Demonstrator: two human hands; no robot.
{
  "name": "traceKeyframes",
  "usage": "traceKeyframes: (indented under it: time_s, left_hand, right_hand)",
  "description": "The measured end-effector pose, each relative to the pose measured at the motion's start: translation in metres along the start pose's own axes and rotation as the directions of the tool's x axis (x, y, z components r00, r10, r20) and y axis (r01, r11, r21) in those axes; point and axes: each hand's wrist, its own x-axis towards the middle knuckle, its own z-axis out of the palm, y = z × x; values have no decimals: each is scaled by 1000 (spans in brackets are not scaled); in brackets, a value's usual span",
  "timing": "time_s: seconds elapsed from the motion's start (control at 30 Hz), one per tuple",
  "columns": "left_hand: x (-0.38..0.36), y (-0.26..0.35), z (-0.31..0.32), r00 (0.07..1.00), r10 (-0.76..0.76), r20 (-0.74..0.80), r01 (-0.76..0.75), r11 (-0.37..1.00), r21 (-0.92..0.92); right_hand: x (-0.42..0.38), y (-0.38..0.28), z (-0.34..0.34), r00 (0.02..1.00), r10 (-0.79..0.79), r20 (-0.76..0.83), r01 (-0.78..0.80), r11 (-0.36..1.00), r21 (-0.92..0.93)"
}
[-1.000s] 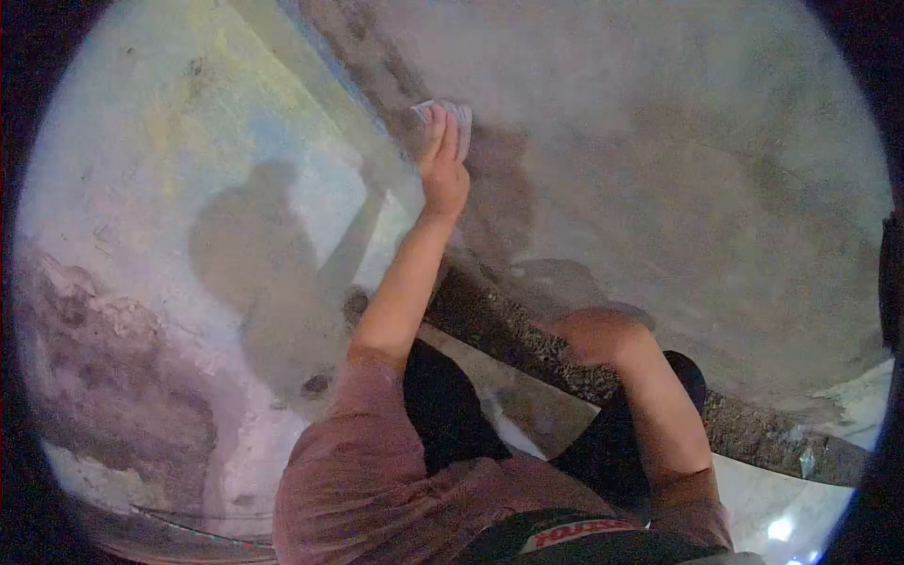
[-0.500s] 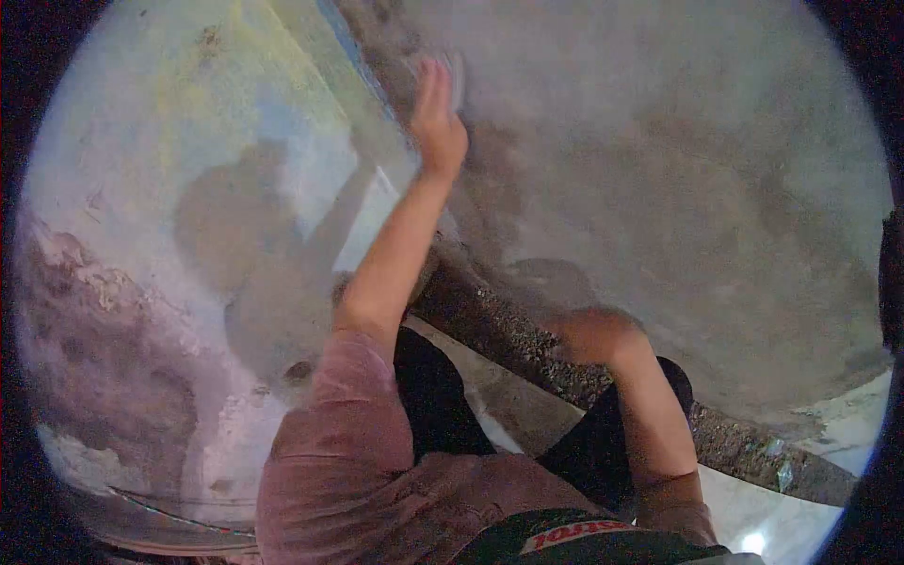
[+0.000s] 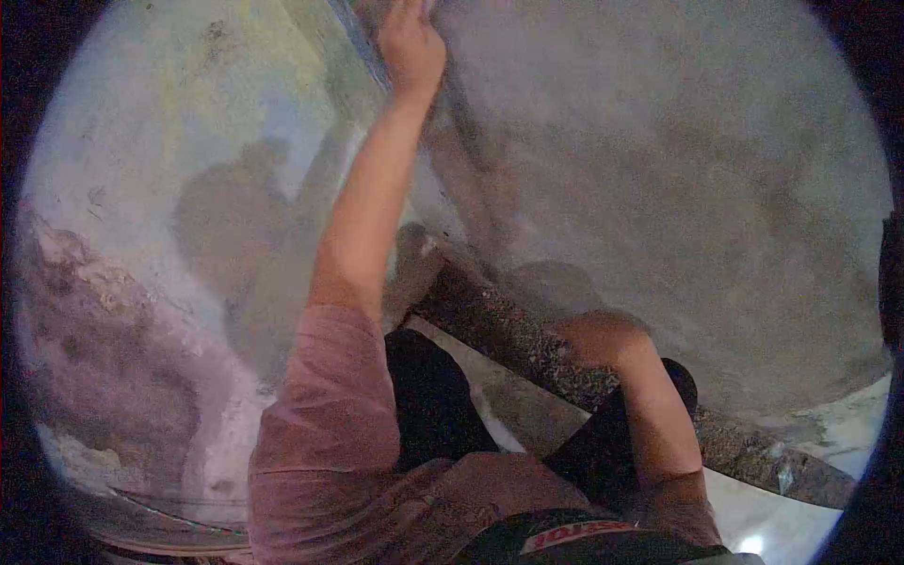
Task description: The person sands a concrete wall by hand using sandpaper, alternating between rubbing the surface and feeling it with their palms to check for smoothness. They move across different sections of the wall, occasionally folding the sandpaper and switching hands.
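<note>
My left hand [image 3: 412, 52] reaches up to the grey, plastered-looking wall [image 3: 603, 113], close to its corner with the painted wall. Its fingers are pressed together and partly cut off by the top of the view. A thin pale edge shows beside the fingertips; what it belongs to, I cannot tell. Low down, my right hand [image 3: 603, 339] is smeared by motion, its fingers indistinct. It hovers over a strip of dark, crumbly rubble [image 3: 513, 325] along the foot of the grey wall.
On the left, the painted wall [image 3: 141, 141] is blotched blue, yellow and pink, with peeling patches lower down. My knees [image 3: 428, 395] are bent close to the rubble strip. A thin cord [image 3: 174, 516] runs at the lower left. Shadows fall across both walls.
My left hand has moved up and slightly left along the wall, its arm stretched further. My right hand stays in nearly the same place, blurred in both frames.
</note>
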Motion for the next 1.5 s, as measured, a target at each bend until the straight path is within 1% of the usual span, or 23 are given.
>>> traceKeyframes:
  time_s: [0.07, 0.13, 0.17, 0.23, 0.27, 0.33, 0.4, 0.47, 0.5, 0.57, 0.63, 0.7, 0.77, 0.83, 0.87, 0.93, 1.0, 1.07, 1.1, 1.17, 1.27, 1.4, 1.5]
  left_hand:
    - [-73, 6, 10, 991, 126, -45, -127, 992, -7]
    - [-150, 19, 6, 997, 35, 71, -33, 999, -32]
    - [-166, 22, 1, 997, 39, 68, -36, 999, -33]
    - [-182, 25, -3, 980, -105, 169, 122, 988, -90]
    - [-167, 20, 3, 989, -94, 113, 105, 990, -97]
    - [-107, 7, 15, 997, 56, -48, -60, 995, -80]
    - [-27, 18, 3, 999, 22, -45, -27, 993, -118]
    - [32, 18, -5, 992, 94, -80, -89, 994, 68]
    - [37, 12, -3, 992, 96, -77, -91, 993, 69]
    - [45, 5, -3, 980, 170, -104, -161, 983, 91]
    - [-3, 7, 6, 997, -73, -38, 71, 996, -58]
    - [-72, 19, 6, 998, 48, -42, -51, 996, -76]
    - [-149, 22, 4, 992, 18, 123, -13, 999, -36]
    - [-184, 20, -4, 991, 18, 135, -7, 997, -80]
    - [-187, 19, -5, 989, 19, 149, -1, 992, -124]
    - [-149, 18, 3, 991, -77, 109, 80, 997, -15]
    - [-73, 13, 11, 995, 47, -83, -54, 995, -89]
    - [-1, 25, -2, 989, -142, 36, 146, 978, -146]
    - [15, 22, -1, 989, -144, 36, 148, 978, -147]
    - [38, 17, 3, 993, 1, -118, 4, 999, 45]
    - [-16, 22, 7, 994, 55, -98, -65, 993, -96]
    - [-161, 39, 10, 998, -5, 67, 8, 999, -50]
    - [-165, 42, 0, 989, -32, 142, 43, 996, -77]
  right_hand:
    - [-1, -4, -5, 1000, -4, 17, 4, 1000, 0]
    - [-13, -20, -24, 999, -2, 36, 3, 1000, -5]
    - [-26, -36, -44, 997, 41, 66, -43, 999, 29]
    - [-31, -40, -49, 991, 92, 94, -98, 993, 63]
    - [-23, -33, -37, 990, 99, 98, -101, 995, 23]
    - [-12, -16, -14, 987, 104, 119, -103, 995, -16]
    - [-2, 2, 1, 994, -108, -7, 108, 994, -6]
    - [3, 4, 8, 999, -39, 7, 40, 999, -20]
    - [5, 2, 8, 999, 29, 14, -29, 999, -37]
    - [1, -3, -6, 999, 23, 27, -23, 1000, 12]
    - [-6, -14, -18, 999, 11, 41, -13, 998, 63]
    - [-12, -22, -25, 999, 30, 21, -30, 1000, 2]
    - [-9, -15, -15, 998, 46, 35, -46, 999, 14]
    - [-12, -14, -11, 997, 62, 48, -63, 998, 26]
    - [-18, -16, -13, 1000, 10, -29, -9, 1000, 20]
    - [-30, -26, -21, 995, -38, -97, 40, 999, 20]
    - [-35, -38, -38, 999, 42, -7, -41, 996, 74]
    - [-34, -34, -38, 1000, -10, -19, 11, 998, 62]
    - [-33, -31, -37, 997, -64, -36, 66, 997, 48]
    - [-25, -23, -26, 998, -41, -39, 43, 997, 58]
    - [-35, -29, -37, 997, -30, -68, 36, 996, 76]
    - [-30, -22, -23, 999, -22, -43, 23, 1000, 16]
    - [-33, -30, -34, 1000, -13, 18, 11, 996, 91]
